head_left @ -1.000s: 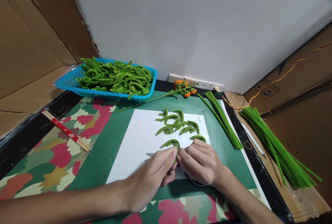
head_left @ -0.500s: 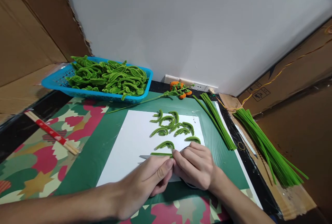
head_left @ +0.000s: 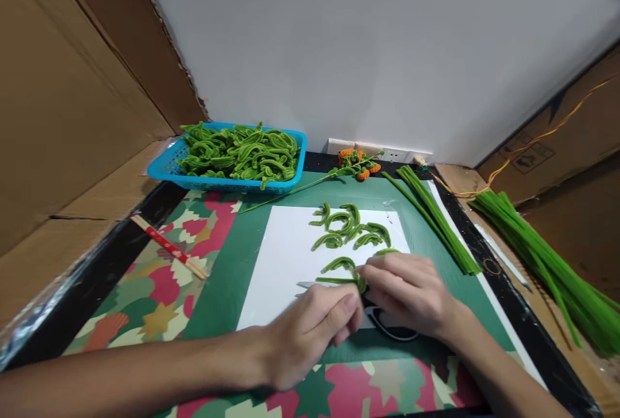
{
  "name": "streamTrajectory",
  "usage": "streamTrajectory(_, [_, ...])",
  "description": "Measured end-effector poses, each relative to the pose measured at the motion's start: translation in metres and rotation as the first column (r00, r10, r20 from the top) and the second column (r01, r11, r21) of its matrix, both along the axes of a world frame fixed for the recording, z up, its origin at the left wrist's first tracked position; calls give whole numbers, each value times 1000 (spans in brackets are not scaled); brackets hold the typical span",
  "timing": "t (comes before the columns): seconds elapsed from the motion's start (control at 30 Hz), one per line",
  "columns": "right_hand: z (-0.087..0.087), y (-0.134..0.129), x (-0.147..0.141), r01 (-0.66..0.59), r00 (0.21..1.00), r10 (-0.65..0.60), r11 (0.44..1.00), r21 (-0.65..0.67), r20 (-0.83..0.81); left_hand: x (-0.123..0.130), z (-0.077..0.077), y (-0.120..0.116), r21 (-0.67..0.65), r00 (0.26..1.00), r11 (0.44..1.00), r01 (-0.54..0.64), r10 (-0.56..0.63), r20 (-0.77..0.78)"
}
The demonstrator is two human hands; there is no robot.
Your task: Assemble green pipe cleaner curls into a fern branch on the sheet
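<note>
My left hand (head_left: 324,324) is closed around a green pipe cleaner (head_left: 361,283), whose fuzzy end sticks up beside the thumb. My right hand (head_left: 409,289) pinches at that same end from the other side, its fingertips bent inward. A straight green length juts out to the left above my left hand. Under my hands lie scissors (head_left: 393,333) with dark handles; their blade tips poke out on the left. Curled green pipe-cleaner pieces (head_left: 340,224) lie in a group on a white sheet of paper (head_left: 281,243) just beyond.
A blue basket (head_left: 159,169) heaped with bent green pieces stands at the back left. An orange-flowered stem (head_left: 351,163) lies near the wall sockets (head_left: 394,156). Bundles of straight pipe cleaners (head_left: 438,218) lie to the right. Wrapped chopsticks (head_left: 167,243) rest on the left.
My right hand has drawn slightly up and away from my left, baring the fuzzy end and the scissors' handle. The view has shifted, so everything sits further right.
</note>
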State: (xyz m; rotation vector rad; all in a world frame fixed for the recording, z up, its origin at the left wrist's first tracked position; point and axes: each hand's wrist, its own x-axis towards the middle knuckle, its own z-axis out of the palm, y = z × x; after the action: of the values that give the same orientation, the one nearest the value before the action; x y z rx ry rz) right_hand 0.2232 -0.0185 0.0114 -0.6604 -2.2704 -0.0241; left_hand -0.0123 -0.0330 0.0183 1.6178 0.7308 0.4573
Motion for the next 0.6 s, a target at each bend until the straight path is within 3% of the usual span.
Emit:
streamTrajectory(0.07, [1,4,12,93,995,-95,994,61,25,0,0,-2,240,998,969,53,-59,21])
streamTrajectory(0.13, [1,8,26,203,979,-205,976,82,13,1,-2,-5,474,989,872,122,-146,16])
streamTrajectory(0.23, [1,14,42,324,946,-322,943,78,-39,3,-8,-9,755,968,612,235,-218,-125])
streamTrajectory(0.3, [2,16,47,373,927,-368,923,92,-66,4,-12,-11,820,941,466,332,-226,-253])
streamTrajectory(0.33, [2,17,49,380,925,-374,920,96,-74,4,-14,-12,828,928,423,368,-227,-296])
streamTrajectory(0.4, [2,18,50,391,919,-384,916,94,-86,4,-16,-12,829,912,386,404,-234,-336])
streamTrajectory(0.6, [1,21,54,391,920,-392,919,55,-1,4,-14,-13,818,887,358,450,-284,-364])
